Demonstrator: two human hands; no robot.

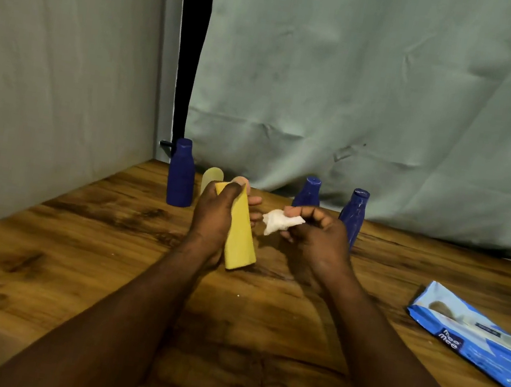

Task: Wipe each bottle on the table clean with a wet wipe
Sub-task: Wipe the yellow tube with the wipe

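My left hand (pixel 214 220) grips a yellow bottle (pixel 239 237), held tilted above the wooden table (pixel 73 249). My right hand (pixel 317 235) pinches a crumpled white wet wipe (pixel 279 222) just right of the bottle, not touching it. Three dark blue bottles stand upright at the back: one at the left (pixel 181 173), one in the middle (pixel 308 192) partly hidden by my right hand, and one at the right (pixel 354 213). A pale translucent bottle (pixel 211 177) and a peach-coloured one (pixel 242 182) show behind my left hand.
A blue pack of wet wipes (pixel 478 336) lies flat at the table's right edge. A grey-green cloth backdrop (pixel 362 93) hangs behind the table, and a cloth-covered wall (pixel 49 79) closes the left side.
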